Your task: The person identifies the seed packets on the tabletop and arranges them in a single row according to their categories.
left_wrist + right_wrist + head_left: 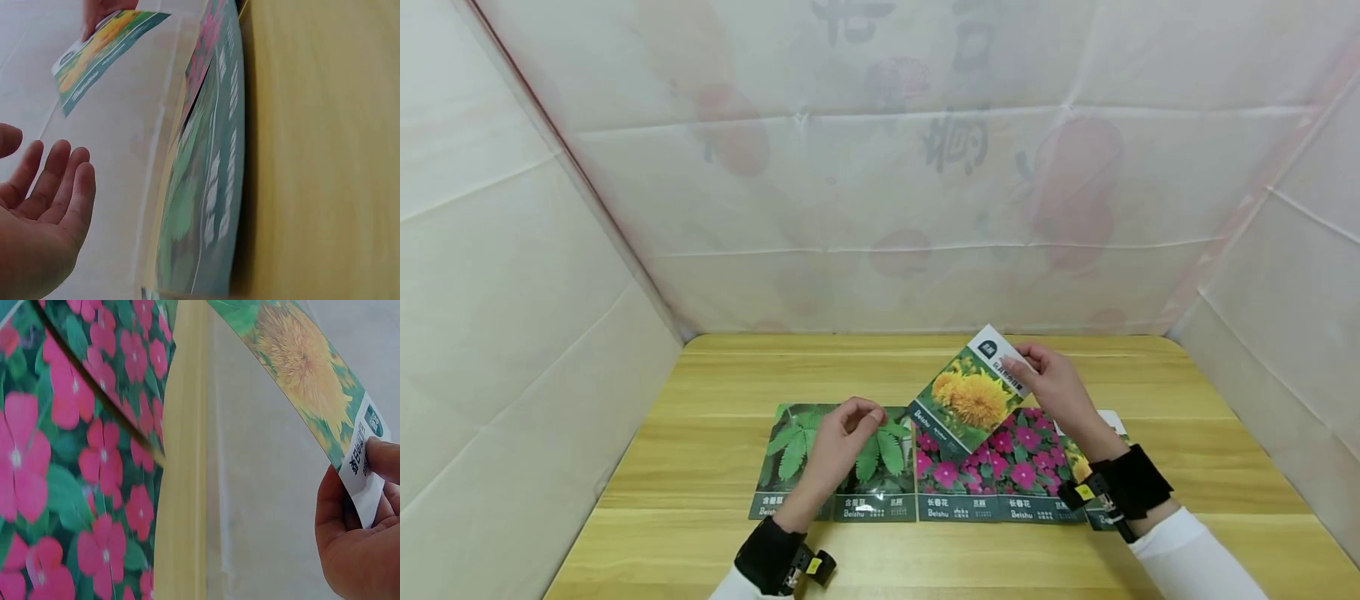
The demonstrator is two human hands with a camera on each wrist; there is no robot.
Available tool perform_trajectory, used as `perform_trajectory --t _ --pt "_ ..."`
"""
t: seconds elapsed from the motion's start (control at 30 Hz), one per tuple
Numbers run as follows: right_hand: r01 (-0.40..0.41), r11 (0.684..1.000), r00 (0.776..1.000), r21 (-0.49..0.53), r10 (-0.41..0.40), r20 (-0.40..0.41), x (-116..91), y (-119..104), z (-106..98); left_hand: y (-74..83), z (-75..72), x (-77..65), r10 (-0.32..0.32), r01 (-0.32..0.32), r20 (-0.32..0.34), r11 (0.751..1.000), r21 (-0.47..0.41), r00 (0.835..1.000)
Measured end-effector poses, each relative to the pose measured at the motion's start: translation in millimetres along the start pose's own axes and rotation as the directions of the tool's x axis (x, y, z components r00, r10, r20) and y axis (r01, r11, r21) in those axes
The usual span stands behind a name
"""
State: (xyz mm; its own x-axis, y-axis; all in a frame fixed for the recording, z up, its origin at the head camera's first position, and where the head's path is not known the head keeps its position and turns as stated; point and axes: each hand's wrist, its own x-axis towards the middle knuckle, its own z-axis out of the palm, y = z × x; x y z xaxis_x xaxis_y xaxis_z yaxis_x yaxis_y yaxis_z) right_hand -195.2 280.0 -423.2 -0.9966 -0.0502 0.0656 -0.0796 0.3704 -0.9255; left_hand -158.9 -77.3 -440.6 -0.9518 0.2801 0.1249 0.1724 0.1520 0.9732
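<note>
My right hand (1058, 390) holds a yellow sunflower seed packet (972, 395) by its white top corner, thumb on the printed face and fingers behind. The packet is tilted and raised above the row on the table, overlapping the pink-flower packets in the head view. My left hand (841, 443) hovers over the green-leaf packets with nothing in it. Its fingers (80, 194) are loosely bent and apart from the sunflower packet in the left wrist view. In the right wrist view, the thumb (382, 457) presses on the packet's white end.
Along the wooden table (715, 433) lie two green-leaf packets (880, 467) and two pink-flower packets (1026, 477) side by side. Another yellow-flower packet (1099, 518) lies at the row's right end, partly hidden by my right wrist. Pale fabric walls (850, 192) surround the table's back and sides.
</note>
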Motion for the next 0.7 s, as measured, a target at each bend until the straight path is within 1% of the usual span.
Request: perform_trajectory --t 0.1,0.17,0.2,0.23,0.27,0.37,0.5,0.53,0.57,0.63,0.7 --pt "0.033 0.999 0.999 0.006 -0.033 0.033 -7 -13 9 -3.8 6.6 -0.2 0.032 -0.033 0.021 0.999 0.032 0.999" --pt "0.064 0.998 0.997 0.005 -0.064 0.051 -9 -16 13 -7.0 10.1 -0.4 0.058 -0.060 0.034 0.997 0.053 0.998" --pt "0.065 0.998 0.996 0.010 -0.065 0.058 -10 -18 14 -7.7 11.7 -0.3 0.052 -0.054 0.037 0.997 0.050 0.998" --pt "0.052 0.999 0.997 -0.011 -0.051 0.063 -12 -25 16 -8.3 13.2 -0.2 0.061 -0.063 0.040 0.997 0.054 0.997" --pt "0.041 0.999 0.997 -0.013 -0.040 0.064 -12 -27 18 -9.5 14.5 -0.1 0.067 -0.070 0.045 0.996 0.059 0.997" --pt "0.000 0.999 0.997 -0.035 0.003 0.076 -11 -31 23 -10.0 17.4 -0.2 0.044 -0.048 0.058 0.997 0.061 0.997" --pt "-0.052 0.998 0.993 -0.026 0.055 0.104 -13 -35 26 -5.3 18.9 -1.1 -0.037 0.035 0.077 0.999 0.023 0.996" --pt "-0.051 0.998 0.992 -0.024 0.054 0.110 -13 -35 26 3.1 18.9 -2.9 -0.055 0.054 0.083 0.998 0.016 0.995" --pt "-0.052 0.999 0.992 -0.016 0.054 0.114 -13 -33 26 10.7 18.8 -3.8 -0.079 0.079 0.087 0.997 0.004 0.993" --pt "-0.017 1.000 0.995 -0.014 0.019 0.099 -4 -2 28 21.0 18.7 -5.5 -0.100 0.103 0.096 0.995 -0.017 0.990" --pt "0.014 1.000 0.997 -0.013 -0.013 0.080 5 33 29 23.1 18.9 -5.7 -0.114 0.118 0.099 0.992 -0.040 0.989"
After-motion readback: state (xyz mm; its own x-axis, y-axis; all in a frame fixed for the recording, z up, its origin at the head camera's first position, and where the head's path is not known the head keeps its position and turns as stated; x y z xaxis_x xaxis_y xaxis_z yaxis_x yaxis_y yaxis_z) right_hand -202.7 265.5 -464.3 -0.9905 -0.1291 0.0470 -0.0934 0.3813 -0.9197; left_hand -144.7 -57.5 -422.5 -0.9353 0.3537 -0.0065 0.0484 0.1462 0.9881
